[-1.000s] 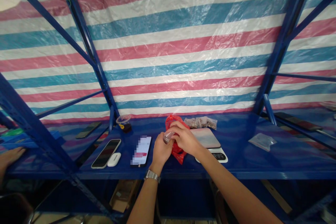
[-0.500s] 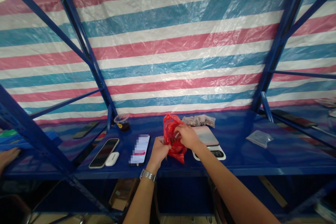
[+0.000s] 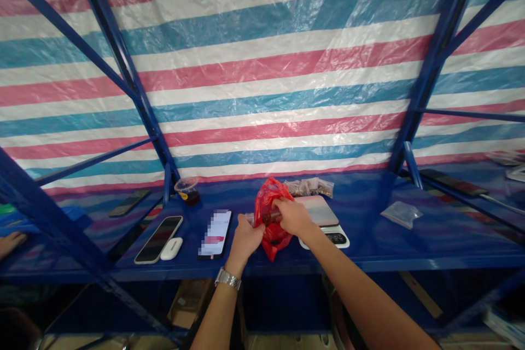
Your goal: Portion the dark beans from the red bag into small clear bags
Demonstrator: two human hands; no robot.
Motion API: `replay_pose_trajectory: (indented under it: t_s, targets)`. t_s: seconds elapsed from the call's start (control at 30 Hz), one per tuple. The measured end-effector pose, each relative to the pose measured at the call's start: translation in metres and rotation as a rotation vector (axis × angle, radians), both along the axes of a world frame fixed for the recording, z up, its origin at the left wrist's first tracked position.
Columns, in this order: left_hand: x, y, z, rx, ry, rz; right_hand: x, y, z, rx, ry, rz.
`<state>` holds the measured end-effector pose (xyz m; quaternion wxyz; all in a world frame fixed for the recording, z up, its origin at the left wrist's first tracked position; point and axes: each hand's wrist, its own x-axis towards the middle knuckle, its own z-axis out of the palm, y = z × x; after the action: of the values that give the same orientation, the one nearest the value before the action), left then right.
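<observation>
Head view, writing: label [image 3: 184, 196] on clear plastic cup [image 3: 192, 198], too small to read; phone screen [image 3: 215, 232] blocked out.
Red bag [image 3: 274, 236]: thin, glossy, crinkled plastic, mouth open, over the worktop [image 3: 369, 219], beside the white scale [image 3: 342, 237].
Left grip: my left hand [image 3: 246, 238] pinches its rim.
Right grip: my right hand [image 3: 292, 216] at its mouth, fingers bent; whether pinching, I cannot tell.

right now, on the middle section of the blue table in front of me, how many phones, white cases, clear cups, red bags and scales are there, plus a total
Phones: 2
White case: 1
Clear cup: 1
Red bag: 1
Scale: 1
Total: 6
</observation>
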<state>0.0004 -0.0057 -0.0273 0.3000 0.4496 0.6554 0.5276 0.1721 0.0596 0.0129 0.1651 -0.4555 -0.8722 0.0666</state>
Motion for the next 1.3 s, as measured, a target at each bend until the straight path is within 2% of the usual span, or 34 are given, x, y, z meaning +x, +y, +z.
replay_pose_trajectory:
  t_s: [0.13,0.27,0.43,0.6,0.8,0.97,1.3]
  targets:
    - [0.005,0.000,0.003,0.011,-0.120,-0.034,0.000,-0.001,0.001,-0.004,0.033,0.062]
    - [0.008,0.001,0.012,0.041,-0.158,-0.023,0.001,-0.001,0.004,-0.017,0.090,0.138]
    - [0.011,0.002,0.017,0.039,-0.213,0.029,0.000,-0.001,0.001,-0.011,0.049,0.083]
    - [0.013,0.004,0.015,0.031,-0.292,0.052,-0.001,-0.002,0.000,-0.071,0.067,0.156]
    - [0.015,0.004,0.017,0.035,-0.355,0.035,-0.004,-0.006,0.001,-0.056,0.043,0.056]
    - [0.016,0.001,0.019,0.013,-0.372,0.011,-0.006,-0.005,-0.003,-0.065,0.050,0.076]
    - [0.019,0.004,0.024,0.072,-0.520,0.037,-0.005,-0.007,0.004,-0.029,-0.038,0.001]
